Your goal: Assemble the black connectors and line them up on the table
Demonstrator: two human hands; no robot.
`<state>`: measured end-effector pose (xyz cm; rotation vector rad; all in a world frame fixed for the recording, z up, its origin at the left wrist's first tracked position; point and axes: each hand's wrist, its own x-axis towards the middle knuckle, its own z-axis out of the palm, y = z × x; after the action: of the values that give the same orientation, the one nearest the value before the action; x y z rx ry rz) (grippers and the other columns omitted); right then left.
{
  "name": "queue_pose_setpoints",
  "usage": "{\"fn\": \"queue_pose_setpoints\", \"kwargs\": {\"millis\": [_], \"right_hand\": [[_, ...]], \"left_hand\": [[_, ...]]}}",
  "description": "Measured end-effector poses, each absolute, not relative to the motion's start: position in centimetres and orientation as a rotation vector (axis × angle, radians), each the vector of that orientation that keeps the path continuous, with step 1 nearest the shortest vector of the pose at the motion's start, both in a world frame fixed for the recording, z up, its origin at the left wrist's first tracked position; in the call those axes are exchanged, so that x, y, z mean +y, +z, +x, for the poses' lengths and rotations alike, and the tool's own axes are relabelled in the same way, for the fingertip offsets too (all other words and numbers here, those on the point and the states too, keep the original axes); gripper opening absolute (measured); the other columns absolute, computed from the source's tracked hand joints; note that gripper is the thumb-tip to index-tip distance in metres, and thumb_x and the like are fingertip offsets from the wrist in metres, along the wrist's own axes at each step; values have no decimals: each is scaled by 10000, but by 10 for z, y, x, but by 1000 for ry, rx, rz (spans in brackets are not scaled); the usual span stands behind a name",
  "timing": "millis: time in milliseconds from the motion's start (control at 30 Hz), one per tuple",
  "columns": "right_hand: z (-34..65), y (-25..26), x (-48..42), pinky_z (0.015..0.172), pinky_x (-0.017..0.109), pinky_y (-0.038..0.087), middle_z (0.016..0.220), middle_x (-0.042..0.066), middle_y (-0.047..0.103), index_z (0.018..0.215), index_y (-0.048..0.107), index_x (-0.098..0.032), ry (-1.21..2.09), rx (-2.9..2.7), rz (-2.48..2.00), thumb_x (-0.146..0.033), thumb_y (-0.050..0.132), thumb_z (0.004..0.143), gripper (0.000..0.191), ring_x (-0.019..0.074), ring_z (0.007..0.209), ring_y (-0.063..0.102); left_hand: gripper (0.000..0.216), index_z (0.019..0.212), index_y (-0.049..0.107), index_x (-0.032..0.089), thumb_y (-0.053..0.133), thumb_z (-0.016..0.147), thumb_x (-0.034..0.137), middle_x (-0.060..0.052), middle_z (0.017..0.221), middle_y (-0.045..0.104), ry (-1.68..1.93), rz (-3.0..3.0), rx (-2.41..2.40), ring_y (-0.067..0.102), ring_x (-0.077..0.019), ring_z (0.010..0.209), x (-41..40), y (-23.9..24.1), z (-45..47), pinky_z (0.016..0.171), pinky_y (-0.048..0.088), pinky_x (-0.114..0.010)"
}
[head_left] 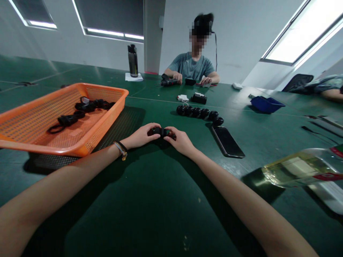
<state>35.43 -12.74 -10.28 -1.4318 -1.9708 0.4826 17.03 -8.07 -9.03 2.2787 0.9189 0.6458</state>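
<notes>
Both hands meet over the green table (158, 200) around a small black part (161, 132), too small to name more exactly. My left hand (143, 137) grips its left side between thumb and fingers. On its right side, my right hand (180, 140) holds it the same way. Beyond my right hand, several shiny black round pieces (197, 112) lie in a slanting row. An orange plastic basket (100, 146) stands left of my hands, with black parts and looped cords (68, 119) inside.
A dark phone (227, 141) lies right of my hands, with a bottle of yellowish liquid (300, 167) nearer me. A blue bin (266, 104), white parts (183, 97) and a black block (199, 98) sit farther back. Across the table, a person (194, 66) works near a power tool (169, 82).
</notes>
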Motion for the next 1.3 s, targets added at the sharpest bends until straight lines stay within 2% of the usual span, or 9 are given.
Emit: {"fn": "queue_pose_setpoints", "kwargs": {"millis": [900,1300], "right_hand": [[354,-103,-127,618,254,394,757,12,595,1048,539,-163,471,-1990,-1438,-219,540,783,271,121,660,530],[355,-100,-131,627,258,408,780,25,603,1029,541,-155,497,-2013,-1396,-205,576,743,292,128,674,540]], "left_hand": [[418,1114,496,148,485,760,371,-84,1120,566,621,2303,924,536,-219,991,-81,-91,171,901,413,-369],[402,1101,497,161,500,754,363,-84,1120,558,592,2353,898,532,-222,997,-81,-91,170,897,414,-369]]}}
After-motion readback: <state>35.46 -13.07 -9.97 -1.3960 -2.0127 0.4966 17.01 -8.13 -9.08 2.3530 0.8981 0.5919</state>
